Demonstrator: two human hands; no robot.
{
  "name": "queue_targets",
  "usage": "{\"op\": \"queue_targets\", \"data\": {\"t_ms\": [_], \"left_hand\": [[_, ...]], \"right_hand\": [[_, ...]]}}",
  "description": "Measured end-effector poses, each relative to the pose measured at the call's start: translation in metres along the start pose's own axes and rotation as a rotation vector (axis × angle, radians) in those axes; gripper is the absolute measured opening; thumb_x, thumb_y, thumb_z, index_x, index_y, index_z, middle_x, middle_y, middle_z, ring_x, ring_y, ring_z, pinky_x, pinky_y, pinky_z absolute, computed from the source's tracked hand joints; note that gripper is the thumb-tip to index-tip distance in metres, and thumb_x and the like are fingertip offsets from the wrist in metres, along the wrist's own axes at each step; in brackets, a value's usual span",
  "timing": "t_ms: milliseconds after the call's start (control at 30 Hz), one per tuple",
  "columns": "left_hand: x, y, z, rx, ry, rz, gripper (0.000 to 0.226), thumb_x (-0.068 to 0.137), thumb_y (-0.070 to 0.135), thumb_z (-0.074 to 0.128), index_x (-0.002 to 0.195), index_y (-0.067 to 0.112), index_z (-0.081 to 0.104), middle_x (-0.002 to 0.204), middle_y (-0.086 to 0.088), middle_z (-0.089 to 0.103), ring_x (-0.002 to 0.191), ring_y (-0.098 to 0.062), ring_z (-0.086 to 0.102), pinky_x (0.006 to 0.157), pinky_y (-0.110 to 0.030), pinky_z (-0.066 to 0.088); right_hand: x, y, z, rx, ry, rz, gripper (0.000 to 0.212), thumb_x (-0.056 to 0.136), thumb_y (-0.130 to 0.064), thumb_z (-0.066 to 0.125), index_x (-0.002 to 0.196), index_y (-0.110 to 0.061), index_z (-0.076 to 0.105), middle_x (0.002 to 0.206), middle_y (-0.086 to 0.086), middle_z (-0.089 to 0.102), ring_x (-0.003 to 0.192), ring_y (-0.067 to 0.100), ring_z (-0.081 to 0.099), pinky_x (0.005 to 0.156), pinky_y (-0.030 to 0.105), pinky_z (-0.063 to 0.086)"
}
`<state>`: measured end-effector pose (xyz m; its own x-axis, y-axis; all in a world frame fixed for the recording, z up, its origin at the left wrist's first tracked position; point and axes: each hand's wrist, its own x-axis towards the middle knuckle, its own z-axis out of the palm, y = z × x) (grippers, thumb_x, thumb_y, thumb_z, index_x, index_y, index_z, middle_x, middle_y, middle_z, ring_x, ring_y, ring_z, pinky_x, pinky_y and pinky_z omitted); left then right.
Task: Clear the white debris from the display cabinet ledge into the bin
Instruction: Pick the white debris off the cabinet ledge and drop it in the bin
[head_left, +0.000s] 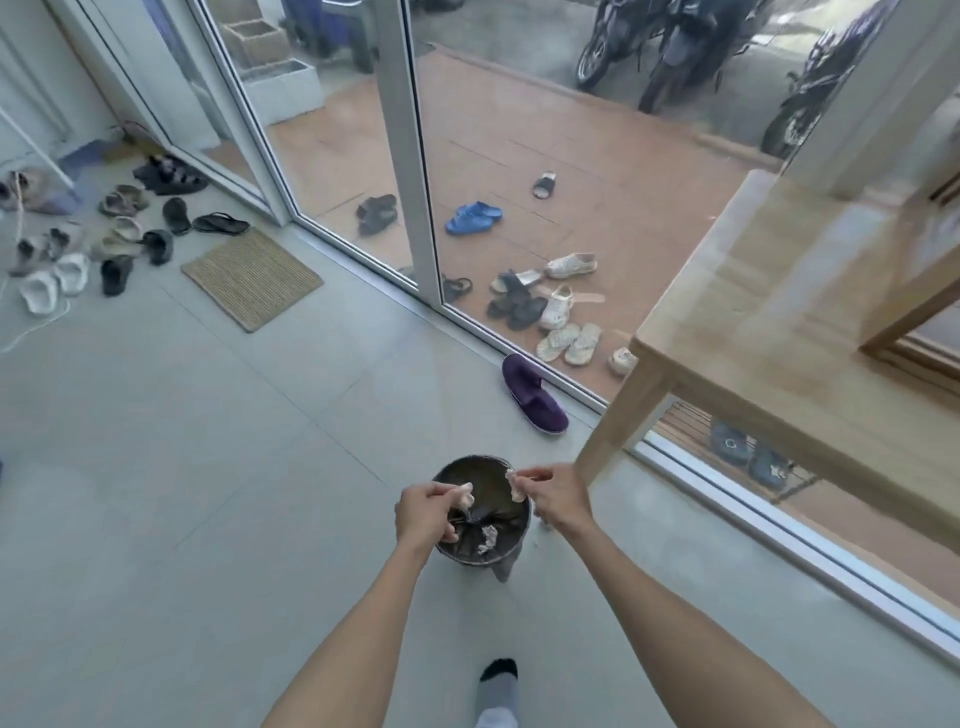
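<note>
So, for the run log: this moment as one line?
left hand: holds debris | right hand: holds debris | both over bin | debris piece inside

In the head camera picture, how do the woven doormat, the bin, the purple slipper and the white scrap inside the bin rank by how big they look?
Largest to smallest as they appear:
1. woven doormat
2. bin
3. purple slipper, close to the bin, so unsure
4. white scrap inside the bin

The doormat lies farther away, so it is probably bigger still.

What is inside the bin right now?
The bin has a dark liner and a crumpled white scrap near its bottom. The left hand covers its left side, so anything there is hidden.
</note>
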<state>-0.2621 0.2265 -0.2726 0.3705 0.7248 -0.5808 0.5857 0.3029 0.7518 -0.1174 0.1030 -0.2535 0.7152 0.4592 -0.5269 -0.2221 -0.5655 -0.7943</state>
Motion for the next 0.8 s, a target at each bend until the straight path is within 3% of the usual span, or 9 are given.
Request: {"op": "queue_targets", "data": {"t_ms": [200, 300, 467, 667, 800], "left_hand": [[0.011, 0.001, 0.009, 0.027, -0.005, -0.008, 0.020, 0.077, 0.032, 0.082, 0.079, 0.013, 0.076, 0.074, -0.001, 0.077, 0.033, -0.023, 0.055, 0.043, -0.028, 0.054], [0.016, 0.003, 0.010, 0.033, -0.016, -0.009, 0.019, 0.079, 0.032, 0.081, 0.080, 0.014, 0.075, 0.073, 0.001, 0.077, 0.034, -0.025, 0.057, 0.047, -0.032, 0.057], [0.019, 0.001, 0.010, 0.078, -0.030, 0.031, 0.011, 0.086, 0.023, 0.069, 0.091, 0.014, 0.075, 0.084, 0.004, 0.077, 0.037, -0.026, 0.062, 0.052, -0.039, 0.062], [0.010, -0.008, -0.002, 0.166, -0.034, 0.049, 0.010, 0.088, 0.027, 0.067, 0.081, 0.023, 0.072, 0.089, 0.003, 0.077, 0.042, -0.028, 0.067, 0.063, -0.042, 0.063], [0.003, 0.003, -0.012, 0.244, -0.053, 0.099, 0.014, 0.089, 0.033, 0.065, 0.089, 0.021, 0.073, 0.097, 0.002, 0.075, 0.046, -0.029, 0.070, 0.066, -0.039, 0.063]], "right_hand": [[0.017, 0.009, 0.011, -0.028, 0.003, 0.016, 0.011, 0.081, -0.026, 0.080, 0.078, -0.015, 0.080, 0.060, 0.003, 0.069, 0.032, 0.008, 0.038, 0.036, 0.016, 0.030], [0.021, 0.012, 0.017, -0.083, 0.004, 0.022, 0.012, 0.080, -0.029, 0.080, 0.082, -0.017, 0.080, 0.064, 0.003, 0.072, 0.033, 0.009, 0.042, 0.035, 0.017, 0.033], [0.025, 0.015, 0.019, -0.176, -0.037, 0.027, 0.015, 0.082, -0.017, 0.072, 0.096, -0.016, 0.077, 0.081, 0.005, 0.075, 0.041, 0.016, 0.056, 0.033, 0.019, 0.041], [0.022, 0.018, 0.014, -0.246, -0.052, -0.006, 0.019, 0.084, -0.016, 0.068, 0.101, -0.016, 0.077, 0.089, 0.004, 0.075, 0.038, 0.013, 0.055, 0.034, 0.019, 0.041], [0.016, 0.010, 0.002, -0.322, -0.055, -0.053, 0.022, 0.085, -0.029, 0.069, 0.105, -0.023, 0.075, 0.095, -0.003, 0.075, 0.047, 0.009, 0.057, 0.046, 0.022, 0.050]]}}
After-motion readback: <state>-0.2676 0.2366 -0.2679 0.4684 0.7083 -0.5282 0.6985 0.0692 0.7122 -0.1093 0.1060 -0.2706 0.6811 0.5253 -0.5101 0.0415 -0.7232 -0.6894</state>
